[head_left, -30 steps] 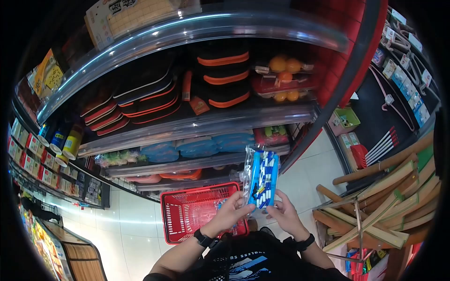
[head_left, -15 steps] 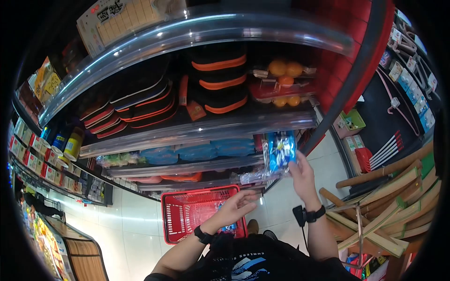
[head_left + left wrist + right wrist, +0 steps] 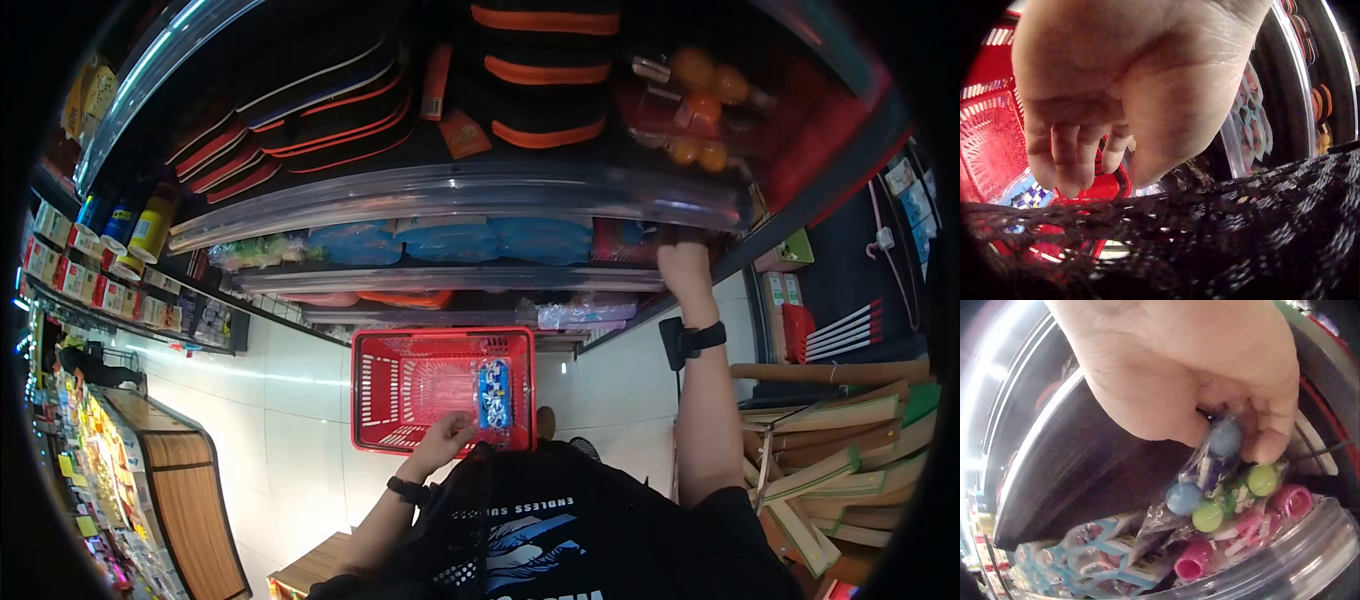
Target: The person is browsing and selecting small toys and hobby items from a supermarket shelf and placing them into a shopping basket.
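Observation:
My right hand [image 3: 688, 272] reaches into the lower shelf, its fingers hidden behind the clear shelf edge. In the right wrist view that hand [image 3: 1204, 369] pinches a clear packet with round blue ends [image 3: 1184, 499]. Just below it lie a packet with green ends [image 3: 1208, 516] and one with pink ends [image 3: 1194, 557]. My left hand [image 3: 443, 443], empty, hangs over the near rim of the red basket [image 3: 358, 390]; its fingers are loosely bent in the left wrist view [image 3: 1129, 81]. A blue-and-white packet [image 3: 495, 395] lies inside the basket, at its right.
Blue packets [image 3: 450, 240] fill the shelf left of my right hand. Black cases with orange zips [image 3: 548, 133] and orange balls [image 3: 695, 70] are on the shelf above. Wooden pieces [image 3: 840, 470] stand at the right, and a wooden display unit [image 3: 190, 490] at the left.
The blue packet, first held in both hands, moved right and forward in my right hand to the shelf. My left hand let go and drew back over the basket. The view has shifted.

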Demonstrator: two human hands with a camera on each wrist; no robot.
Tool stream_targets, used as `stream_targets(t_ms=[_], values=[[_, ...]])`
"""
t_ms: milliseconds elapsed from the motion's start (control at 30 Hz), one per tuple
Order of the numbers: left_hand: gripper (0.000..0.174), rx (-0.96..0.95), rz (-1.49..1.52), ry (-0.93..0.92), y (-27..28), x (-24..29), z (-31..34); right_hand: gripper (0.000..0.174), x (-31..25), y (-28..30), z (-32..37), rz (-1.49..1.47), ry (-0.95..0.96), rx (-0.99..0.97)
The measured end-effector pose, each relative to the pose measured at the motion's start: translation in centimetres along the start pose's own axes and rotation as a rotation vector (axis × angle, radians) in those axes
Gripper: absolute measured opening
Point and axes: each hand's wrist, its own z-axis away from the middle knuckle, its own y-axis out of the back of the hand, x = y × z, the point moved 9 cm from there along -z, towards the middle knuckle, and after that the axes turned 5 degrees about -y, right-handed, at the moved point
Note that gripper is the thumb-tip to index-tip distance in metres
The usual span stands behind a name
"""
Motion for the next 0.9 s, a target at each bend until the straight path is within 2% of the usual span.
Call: stream_targets(t_ms=[100, 300, 333, 367, 433, 533, 667, 767, 900], values=[[0.036, -0.039, 0.021, 0.010, -0.9, 0.8, 0.1, 0.038, 1.4, -1.4, 0.2, 0.159, -0.115, -0.116], [0.037, -0.065, -0.051, -0.071, -1.6, -0.1, -1.6, 0.045, -1.4, -0.2, 0.8, 0.162, 0.007, 0.015], [0.037, -0.081, -0.077, -0.071, -1.7, -0.1, -1.8, 0.054, -1.7, -0.3, 0.7, 0.124, 0.021, -0.005], [0.038, -0.098, -0.104, -0.070, -1.9, -0.1, -1.9, 0.054, -1.9, -0.2, 0.6, 0.124, 0.022, 0.000], [0.038, -0.095, -0.140, -0.078, -1.9, 0.4, -1.9, 0.066, -3.1, -1.0, 0.5, 0.103, 0.130, -0.054], [0.039, -0.099, -0.188, -0.105, -2.4, 0.8, -1.7, 0.075, -2.0, -2.3, 0.0, 0.121, 0.132, -0.063], [0.040, -0.114, -0.195, -0.121, -2.7, 0.3, -1.5, 0.076, -0.6, -3.1, -0.4, 0.102, 0.102, -0.096], [0.042, -0.102, -0.255, -0.148, -2.4, 0.4, -1.4, 0.073, -1.1, -2.8, -0.8, 0.217, 0.138, -0.073], [0.044, -0.086, -0.176, -0.019, -2.0, -0.4, -1.1, 0.060, -2.1, -2.5, -0.7, 0.213, 0.231, -0.010]])
